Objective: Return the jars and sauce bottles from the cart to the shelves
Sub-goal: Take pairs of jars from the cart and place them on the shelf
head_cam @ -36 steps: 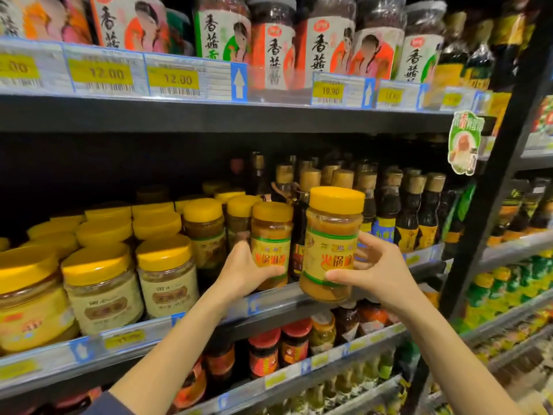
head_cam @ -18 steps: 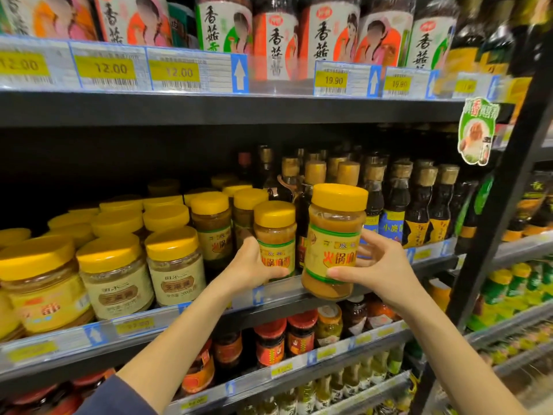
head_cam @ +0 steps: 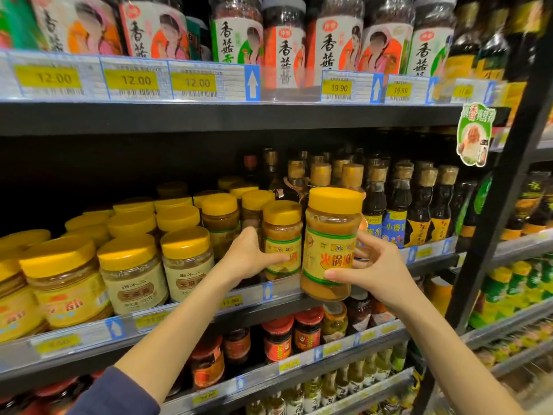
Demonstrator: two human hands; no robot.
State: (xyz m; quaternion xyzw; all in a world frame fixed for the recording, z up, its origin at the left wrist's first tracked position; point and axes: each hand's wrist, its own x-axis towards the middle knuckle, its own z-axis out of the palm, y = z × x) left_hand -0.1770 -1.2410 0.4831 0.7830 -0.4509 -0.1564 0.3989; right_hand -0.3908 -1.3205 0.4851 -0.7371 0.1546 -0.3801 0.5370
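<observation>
My right hand [head_cam: 374,265] grips a tall yellow-lidded jar of tan paste [head_cam: 329,244], held upright in front of the middle shelf edge [head_cam: 185,313], its base just past the lip. My left hand [head_cam: 251,256] holds a matching smaller-looking jar [head_cam: 282,235] that stands on the middle shelf, thumb across its label. The two jars are side by side, almost touching. The cart is out of view.
Several yellow-lidded jars [head_cam: 131,271] fill the shelf's left part; dark sauce bottles [head_cam: 419,202] stand to the right. Labelled jars [head_cam: 335,40] line the top shelf, red-lidded jars [head_cam: 278,339] the one below. A black upright post [head_cam: 502,181] stands at right.
The view has shifted slightly; both hands and their jars hold nearly the same places, the right-hand jar staying at the shelf's front edge.
</observation>
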